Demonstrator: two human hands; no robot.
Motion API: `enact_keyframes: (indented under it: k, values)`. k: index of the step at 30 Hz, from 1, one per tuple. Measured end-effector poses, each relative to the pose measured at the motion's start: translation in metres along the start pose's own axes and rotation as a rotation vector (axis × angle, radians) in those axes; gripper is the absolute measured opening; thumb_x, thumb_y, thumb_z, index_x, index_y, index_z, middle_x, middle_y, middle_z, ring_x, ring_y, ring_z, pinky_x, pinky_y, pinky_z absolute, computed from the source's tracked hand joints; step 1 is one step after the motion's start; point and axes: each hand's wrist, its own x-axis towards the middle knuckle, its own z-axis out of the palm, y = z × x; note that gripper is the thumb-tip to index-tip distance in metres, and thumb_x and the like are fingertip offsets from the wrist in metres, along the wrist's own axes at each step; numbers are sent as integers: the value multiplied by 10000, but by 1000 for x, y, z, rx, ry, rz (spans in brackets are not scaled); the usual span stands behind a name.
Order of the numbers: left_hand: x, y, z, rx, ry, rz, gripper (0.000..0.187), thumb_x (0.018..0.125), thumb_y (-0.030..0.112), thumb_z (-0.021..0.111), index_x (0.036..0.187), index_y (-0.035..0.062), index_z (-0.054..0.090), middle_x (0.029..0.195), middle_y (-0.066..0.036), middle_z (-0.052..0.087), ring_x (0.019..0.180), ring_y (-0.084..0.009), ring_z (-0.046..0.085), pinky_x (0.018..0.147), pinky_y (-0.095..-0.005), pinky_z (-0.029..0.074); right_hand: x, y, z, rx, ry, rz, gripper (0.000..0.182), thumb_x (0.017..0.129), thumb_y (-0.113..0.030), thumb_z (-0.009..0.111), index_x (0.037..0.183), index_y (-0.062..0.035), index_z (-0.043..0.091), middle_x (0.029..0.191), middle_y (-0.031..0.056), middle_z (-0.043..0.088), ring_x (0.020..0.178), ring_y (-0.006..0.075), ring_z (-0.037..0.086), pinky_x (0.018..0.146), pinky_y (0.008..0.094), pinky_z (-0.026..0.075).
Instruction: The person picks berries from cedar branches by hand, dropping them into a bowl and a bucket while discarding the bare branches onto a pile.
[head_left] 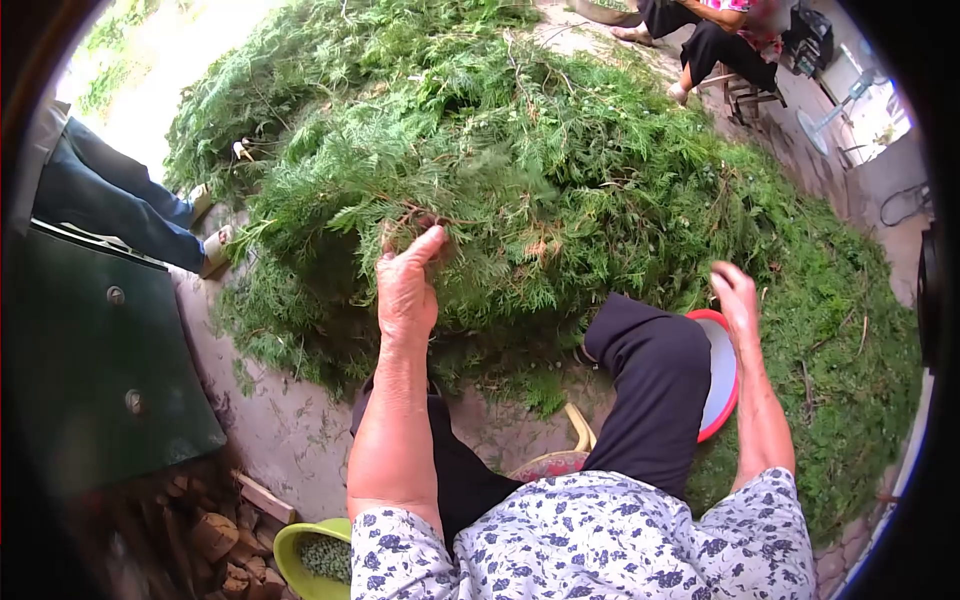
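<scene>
A: Where the left hand [405, 285] reaches up, what does it have?

B: Its fingers curl shut on a sprig of the green branches [520, 170], at the near edge of the heap, thumb pointing toward 1 o'clock.

A: And the right hand [737, 300]?

B: It hangs loosely open and holds nothing, just above the red-rimmed basin [722, 375], at 3 o'clock from the left hand.

A: Where does the heap lie?

B: It spreads on the ground from 12 o'clock round to 4 o'clock, ahead of the person's dark-trousered knees.

A: What else is around?

B: A yellow-green bowl [305, 560] of small green bits sits at 7 o'clock, beside stacked firewood [200, 530]. 1 person's legs in blue trousers [110, 195] show at 9 o'clock; another seated person [705, 40] is at 1 o'clock, beyond the heap.
</scene>
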Motion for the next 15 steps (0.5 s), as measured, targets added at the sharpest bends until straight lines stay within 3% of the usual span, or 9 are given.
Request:
enact_keyframes:
  k: [2, 3, 5, 6, 8, 10, 11, 14, 15]
  values:
    - [-3, -1, 3, 0, -39, -2, 284, 753, -28, 649, 1013, 54, 567, 877, -36, 622, 759, -143, 604, 671, -275, 500, 12, -104, 21, 335, -125, 45, 221, 823, -100, 551, 1005, -5, 634, 923, 103, 651, 798, 136, 614, 721, 253, 472]
    - [-4, -1, 4, -1, -72, -8, 307, 752, -27, 651, 1032, 57, 557, 885, -37, 622, 764, -143, 605, 679, -278, 502, 14, -135, 36, 338, -210, -114, 205, 824, -105, 562, 989, -13, 641, 908, 102, 654, 808, 151, 617, 729, 259, 473]
    - [-4, -2, 1, 7, -94, -39, 353, 748, -27, 656, 1070, 59, 541, 914, -37, 622, 775, -141, 605, 697, -282, 499, 14, -184, 74, 303, -316, -353, 219, 806, -122, 611, 994, -13, 635, 942, 128, 645, 844, 204, 619, 761, 276, 468]
    - [-4, -4, -1, 12, -101, -38, 363, 746, -25, 658, 1079, 58, 538, 923, -37, 622, 780, -141, 604, 705, -282, 497, 16, -196, 98, 313, -356, -430, 243, 829, -97, 580, 1044, 13, 606, 978, 118, 629, 931, 177, 590, 823, 267, 442]
    - [-8, -2, 0, 37, -118, -23, 350, 744, -19, 663, 1067, 52, 549, 928, -30, 621, 814, -137, 594, 741, -274, 478, 17, -221, 139, 418, -406, -411, 292, 835, -119, 589, 1090, 23, 577, 1020, 144, 620, 940, 195, 582, 839, 283, 436]
    - [-10, -2, -2, 19, -125, -2, 331, 748, -15, 662, 1054, 55, 558, 918, -24, 618, 807, -126, 583, 727, -269, 467, 14, -234, 166, 441, -368, -503, 283, 836, -133, 603, 1069, 28, 588, 939, 117, 627, 810, 149, 596, 730, 269, 471]
    - [-11, -2, -4, 41, -125, -19, 323, 752, -11, 661, 1051, 60, 560, 911, -16, 613, 799, -118, 570, 711, -262, 457, 15, -240, 169, 481, -563, -258, 259, 830, -146, 620, 1023, 26, 609, 827, 73, 623, 643, 92, 563, 571, 242, 457]
    - [-11, 5, -9, 37, -131, -87, 332, 749, -1, 669, 1056, 62, 557, 929, -10, 610, 819, -117, 566, 732, -262, 450, 14, -253, 167, 476, -486, -396, 203, 797, -135, 630, 919, 27, 620, 691, 138, 612, 567, 134, 490, 555, 292, 424]
    - [-13, 10, -10, 81, -165, -76, 384, 737, 10, 683, 1094, 54, 548, 964, -27, 606, 875, -126, 559, 787, -272, 438, 16, -253, 165, 458, -492, -363, 177, 791, -142, 633, 867, 18, 631, 697, 130, 615, 571, 140, 518, 560, 290, 428]
